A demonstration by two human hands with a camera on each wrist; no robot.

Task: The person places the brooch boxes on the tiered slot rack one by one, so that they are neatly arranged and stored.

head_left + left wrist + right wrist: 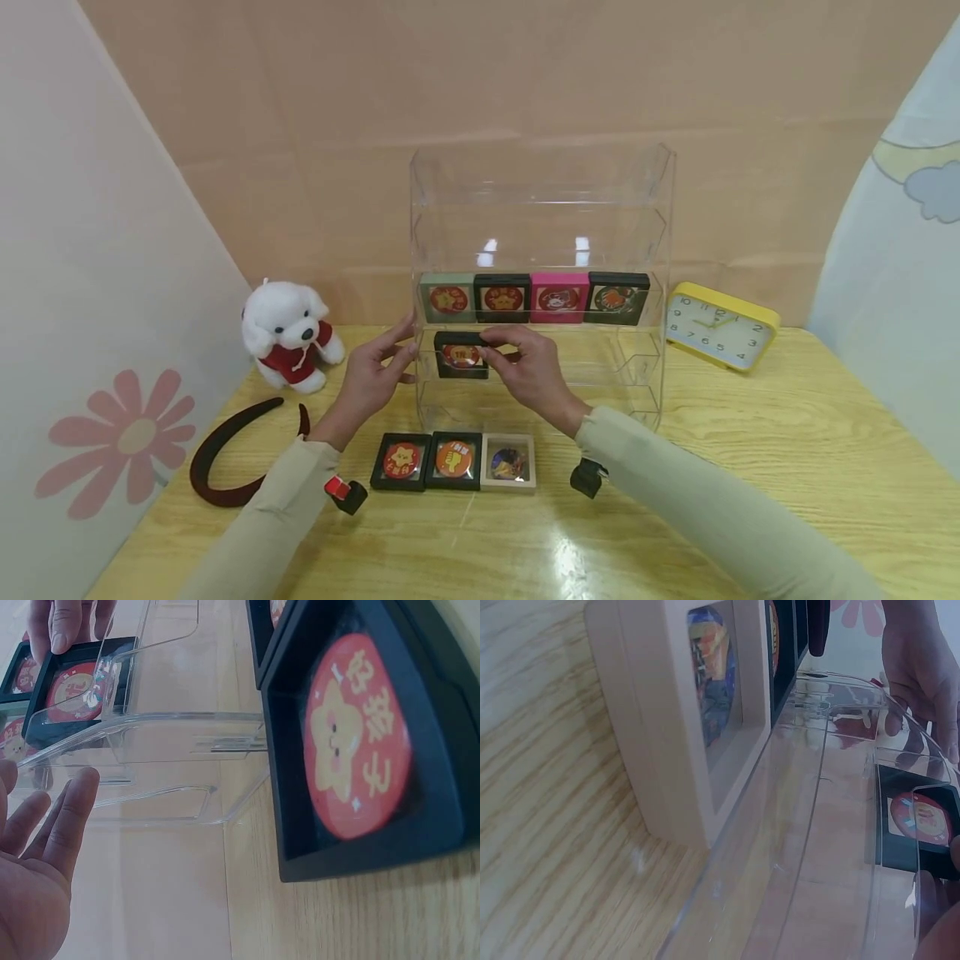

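My right hand (534, 373) pinches the right edge of a black square frame (447, 368) with a round red badge inside. That frame stands at the left end of a lower tier of the clear acrylic rack (542, 200). My left hand (372, 372) rests against the left side of the rack, fingers extended, and in the left wrist view its fingers (66, 825) stretch along the clear panel. One tier up stand a green frame (437, 312), two black frames and a pink frame (559, 318), side by side.
In front of the rack lie two black frames (429, 475) and a cream frame (487, 486) in a row. A white plush dog (285, 358) and a dark headband (206, 467) are on the left. A yellow clock (723, 325) stands at right.
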